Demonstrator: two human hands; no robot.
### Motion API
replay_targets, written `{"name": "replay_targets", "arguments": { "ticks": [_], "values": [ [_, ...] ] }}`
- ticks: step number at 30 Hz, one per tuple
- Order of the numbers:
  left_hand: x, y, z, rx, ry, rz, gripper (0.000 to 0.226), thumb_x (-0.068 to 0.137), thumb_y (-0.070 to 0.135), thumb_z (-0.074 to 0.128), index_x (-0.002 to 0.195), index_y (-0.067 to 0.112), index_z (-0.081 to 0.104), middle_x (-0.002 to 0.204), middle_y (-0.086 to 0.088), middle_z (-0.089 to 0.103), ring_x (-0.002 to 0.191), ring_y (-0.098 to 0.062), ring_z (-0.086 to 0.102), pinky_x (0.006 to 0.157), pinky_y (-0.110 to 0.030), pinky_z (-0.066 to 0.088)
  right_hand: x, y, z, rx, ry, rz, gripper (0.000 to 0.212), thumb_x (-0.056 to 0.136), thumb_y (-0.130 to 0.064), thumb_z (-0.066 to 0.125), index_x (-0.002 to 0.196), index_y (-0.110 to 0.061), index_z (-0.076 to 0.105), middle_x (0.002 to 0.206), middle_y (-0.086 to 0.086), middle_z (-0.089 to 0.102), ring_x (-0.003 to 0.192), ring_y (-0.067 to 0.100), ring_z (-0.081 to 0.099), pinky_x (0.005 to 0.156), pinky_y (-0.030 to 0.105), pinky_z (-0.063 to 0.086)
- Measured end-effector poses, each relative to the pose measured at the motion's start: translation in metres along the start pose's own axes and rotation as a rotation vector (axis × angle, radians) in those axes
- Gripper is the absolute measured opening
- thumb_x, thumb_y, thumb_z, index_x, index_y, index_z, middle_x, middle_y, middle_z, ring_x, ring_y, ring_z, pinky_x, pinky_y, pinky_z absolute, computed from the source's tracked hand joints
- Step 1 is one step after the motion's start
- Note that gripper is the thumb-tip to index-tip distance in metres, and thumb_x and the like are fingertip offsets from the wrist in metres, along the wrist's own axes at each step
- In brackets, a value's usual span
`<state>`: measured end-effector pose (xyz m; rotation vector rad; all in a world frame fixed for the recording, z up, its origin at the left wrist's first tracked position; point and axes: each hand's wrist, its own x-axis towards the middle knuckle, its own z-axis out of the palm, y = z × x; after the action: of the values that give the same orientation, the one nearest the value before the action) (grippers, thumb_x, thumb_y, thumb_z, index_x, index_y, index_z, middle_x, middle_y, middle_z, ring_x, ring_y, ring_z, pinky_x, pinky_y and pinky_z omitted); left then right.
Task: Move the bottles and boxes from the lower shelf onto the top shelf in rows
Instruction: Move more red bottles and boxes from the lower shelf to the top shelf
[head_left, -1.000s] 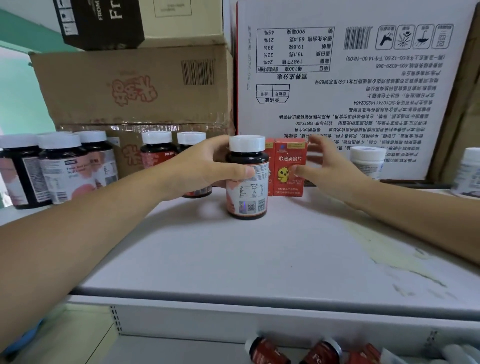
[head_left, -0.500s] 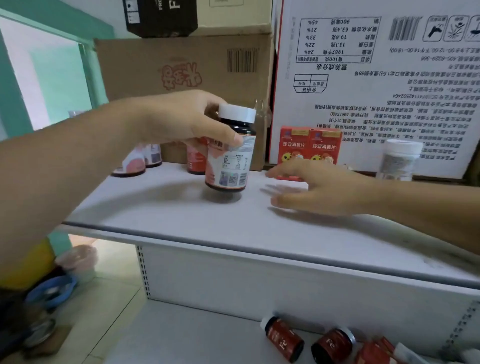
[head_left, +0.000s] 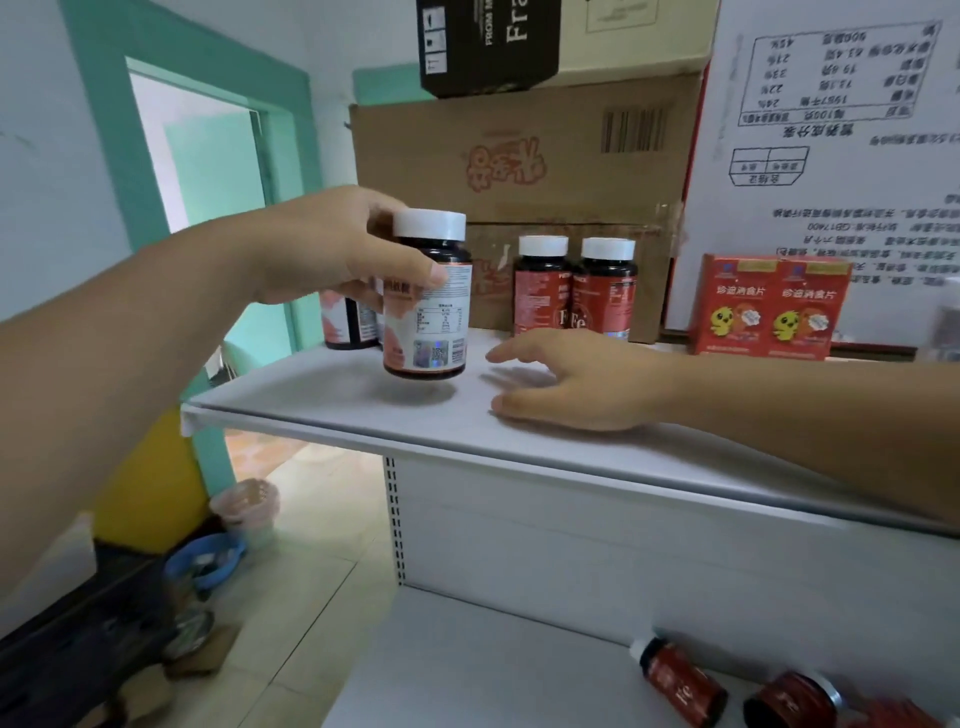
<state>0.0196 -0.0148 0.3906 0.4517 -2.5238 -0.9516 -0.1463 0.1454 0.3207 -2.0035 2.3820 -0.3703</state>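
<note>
My left hand (head_left: 337, 249) grips a dark bottle with a white cap (head_left: 434, 312), held upright just above the top shelf (head_left: 519, 431) near its left end. My right hand (head_left: 576, 382) rests open, palm down, on the shelf to the right of that bottle. Behind it stand two red-labelled bottles (head_left: 574, 288) side by side and two red boxes (head_left: 771, 306) further right. More bottles (head_left: 348, 325) stand at the back left, partly hidden by my hand. On the lower shelf (head_left: 467, 675), two red bottles (head_left: 727, 686) lie on their sides.
Large cardboard cartons (head_left: 524, 156) and a white printed carton (head_left: 831, 166) wall off the back of the top shelf. A green-framed doorway (head_left: 208, 182) opens at the left. On the floor lie a pink bin (head_left: 247, 506), a blue bowl (head_left: 205, 564) and dark clutter.
My left hand has carried the bottle leftward along the top shelf, still off the surface. My right hand left the red boxes and settled flat on the shelf. The view swung left.
</note>
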Motion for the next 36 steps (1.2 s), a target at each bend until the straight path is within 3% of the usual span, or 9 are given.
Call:
{"name": "replay_targets", "arguments": {
  "ticks": [2, 7, 15, 17, 19, 21, 26, 32, 36],
  "values": [
    [-0.003, -0.015, -0.011, 0.010, 0.020, -0.028, 0.041, 0.069, 0.030, 0.076, 0.108, 0.020, 0.068, 0.097, 0.003, 0.076, 0.085, -0.010, 0.073, 0.069, -0.025, 0.059, 0.010, -0.008, 0.004, -0.004, 0.003, 0.000, 0.061, 0.092, -0.055, 0.051, 0.145, -0.028, 0.040, 0.152, -0.009, 0.039, 0.138, 0.012, 0.037, 0.110, 0.024, 0.027],
    [-0.010, -0.050, -0.037, -0.031, 0.065, -0.078, 0.024, 0.079, 0.020, 0.074, 0.102, 0.023, 0.069, 0.097, 0.005, 0.076, 0.088, -0.012, 0.072, 0.075, -0.030, 0.059, 0.036, -0.032, 0.010, -0.006, -0.024, -0.033, 0.058, 0.094, -0.054, 0.048, 0.146, -0.030, 0.040, 0.153, -0.007, 0.039, 0.138, 0.015, 0.038, 0.108, 0.025, 0.028],
    [-0.006, -0.092, -0.059, -0.116, 0.120, -0.105, 0.031, 0.081, 0.013, 0.073, 0.109, 0.018, 0.060, 0.103, -0.002, 0.070, 0.077, -0.004, 0.072, 0.061, -0.020, 0.057, 0.068, -0.061, 0.029, -0.007, -0.020, -0.115, 0.048, 0.098, -0.046, 0.046, 0.142, -0.027, 0.047, 0.148, -0.004, 0.046, 0.133, 0.014, 0.042, 0.105, 0.025, 0.030],
    [-0.005, -0.099, -0.063, -0.129, 0.124, -0.103, 0.048, 0.071, 0.025, 0.081, 0.112, 0.018, 0.058, 0.102, -0.001, 0.072, 0.084, -0.010, 0.072, 0.069, -0.026, 0.058, 0.069, -0.060, 0.032, 0.010, -0.019, -0.118, 0.046, 0.098, -0.044, 0.045, 0.141, -0.028, 0.048, 0.147, -0.007, 0.047, 0.132, 0.011, 0.042, 0.106, 0.023, 0.030],
    [-0.006, -0.104, -0.066, -0.155, 0.121, -0.094, 0.080, 0.044, 0.047, 0.090, 0.111, 0.020, 0.058, 0.095, 0.003, 0.075, 0.087, -0.013, 0.072, 0.073, -0.030, 0.059, 0.069, -0.058, 0.034, 0.021, -0.020, -0.118, 0.046, 0.098, -0.045, 0.045, 0.141, -0.029, 0.048, 0.148, -0.009, 0.046, 0.133, 0.008, 0.041, 0.109, 0.024, 0.030],
    [-0.004, -0.109, -0.068, -0.181, 0.116, -0.076, 0.090, 0.032, 0.052, 0.092, 0.110, 0.021, 0.058, 0.091, 0.006, 0.075, 0.086, -0.013, 0.073, 0.075, -0.031, 0.060, 0.070, -0.058, 0.034, 0.015, -0.016, -0.121, 0.046, 0.097, -0.045, 0.045, 0.140, -0.030, 0.049, 0.147, -0.010, 0.047, 0.132, 0.008, 0.042, 0.111, 0.027, 0.030],
    [0.001, -0.114, -0.068, -0.220, 0.120, -0.071, 0.045, 0.077, 0.013, 0.076, 0.119, 0.018, 0.059, 0.109, -0.003, 0.071, 0.103, -0.022, 0.069, 0.082, -0.034, 0.059, 0.070, -0.059, 0.034, 0.020, -0.014, -0.118, 0.045, 0.097, -0.044, 0.047, 0.140, -0.030, 0.049, 0.146, -0.010, 0.048, 0.131, 0.007, 0.043, 0.108, 0.024, 0.031],
    [0.003, -0.121, -0.065, -0.308, 0.103, -0.068, 0.043, 0.082, 0.005, 0.071, 0.121, 0.022, 0.059, 0.122, -0.009, 0.065, 0.103, -0.017, 0.068, 0.073, -0.025, 0.059, 0.070, -0.059, 0.033, 0.011, -0.014, -0.110, 0.044, 0.098, -0.044, 0.047, 0.140, -0.030, 0.049, 0.146, -0.010, 0.047, 0.131, 0.008, 0.042, 0.106, 0.022, 0.031],
    [0.002, -0.125, -0.065, -0.334, 0.103, -0.055, 0.049, 0.082, 0.006, 0.072, 0.126, 0.021, 0.057, 0.123, -0.006, 0.065, 0.103, -0.015, 0.068, 0.077, -0.026, 0.058, 0.071, -0.057, 0.035, 0.025, -0.014, -0.117, 0.044, 0.098, -0.043, 0.048, 0.139, -0.030, 0.049, 0.146, -0.011, 0.047, 0.130, 0.005, 0.042, 0.105, 0.020, 0.029]
  ]
}}
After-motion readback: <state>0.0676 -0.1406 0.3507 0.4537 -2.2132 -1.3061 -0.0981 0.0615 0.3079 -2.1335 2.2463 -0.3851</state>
